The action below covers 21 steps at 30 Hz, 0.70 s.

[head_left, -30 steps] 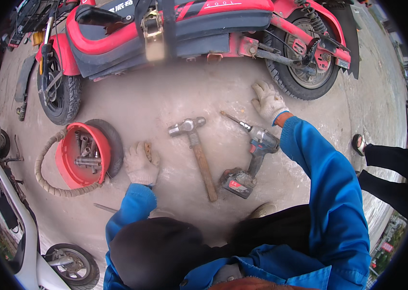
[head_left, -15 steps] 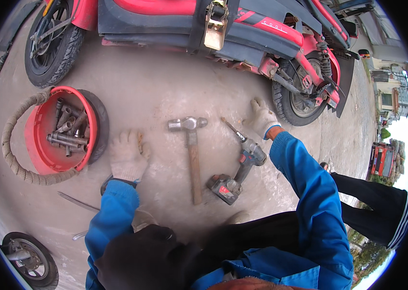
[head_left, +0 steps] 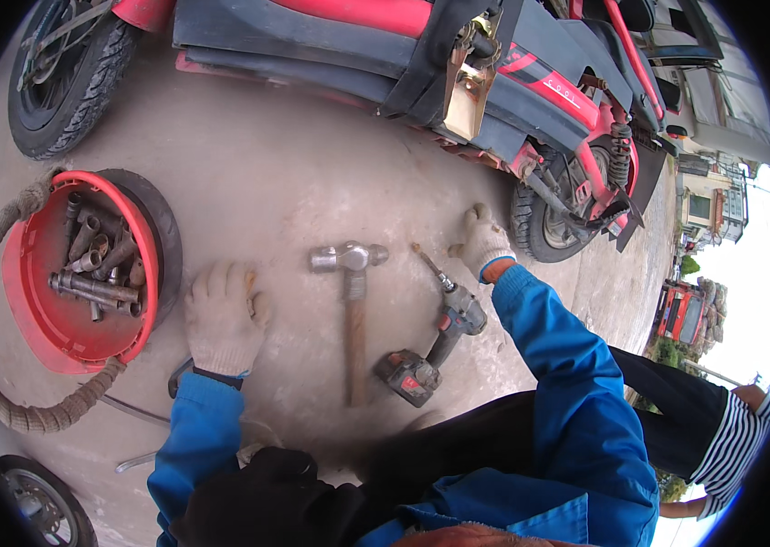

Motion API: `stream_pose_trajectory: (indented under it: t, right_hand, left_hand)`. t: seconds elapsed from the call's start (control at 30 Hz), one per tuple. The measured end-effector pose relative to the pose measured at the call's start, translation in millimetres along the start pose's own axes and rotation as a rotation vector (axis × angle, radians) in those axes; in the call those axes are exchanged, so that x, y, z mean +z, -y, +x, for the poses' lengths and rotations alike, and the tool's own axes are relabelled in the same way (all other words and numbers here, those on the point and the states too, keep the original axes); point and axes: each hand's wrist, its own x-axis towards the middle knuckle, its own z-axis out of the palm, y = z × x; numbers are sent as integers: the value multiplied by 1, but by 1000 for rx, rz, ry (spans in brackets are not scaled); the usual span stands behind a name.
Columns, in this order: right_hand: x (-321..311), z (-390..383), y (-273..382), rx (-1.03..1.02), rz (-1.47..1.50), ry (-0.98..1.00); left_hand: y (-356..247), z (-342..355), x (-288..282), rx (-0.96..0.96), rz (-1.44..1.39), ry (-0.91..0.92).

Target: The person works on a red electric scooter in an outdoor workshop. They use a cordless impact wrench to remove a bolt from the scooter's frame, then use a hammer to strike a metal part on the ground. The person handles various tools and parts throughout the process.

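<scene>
Both gloved hands flat and open on the concrete, left hand (head_left: 224,314) near the red tub (head_left: 34,314), right hand (head_left: 479,242) just beside the drill (head_left: 435,337), probably bracing; reach for its grip, clear of the hammer (head_left: 351,301).

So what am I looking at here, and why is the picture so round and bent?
A person wears a wide fisheye camera on the head, looking down at their own hands; that lens bends straight edges. Both hands wear white work gloves and lie flat on the concrete ground, holding nothing. The left hand rests beside a red tub of metal sockets. The right hand is next to a cordless drill. A hammer lies between them. A red scooter stands ahead.
</scene>
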Motion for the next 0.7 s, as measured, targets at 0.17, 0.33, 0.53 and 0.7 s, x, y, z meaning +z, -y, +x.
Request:
stream_pose_trajectory:
  t: [0.17, 0.33, 0.53, 0.7]
  right_hand:
    - [-10, 6, 9, 52, -5, 76]
    - [16, 6, -11, -15, 18, -44]
    - [13, 7, -7, 7, 94, 0]
    - [32, 14, -17, 17, 179, -70]
  left_hand:
    - [0, 1, 0, -30, 35, 69]
    - [2, -3, 6, -40, 40, 62]
    - [-1, -4, 7, -39, 111, 90]
    - [-4, -5, 9, -38, 138, 82]
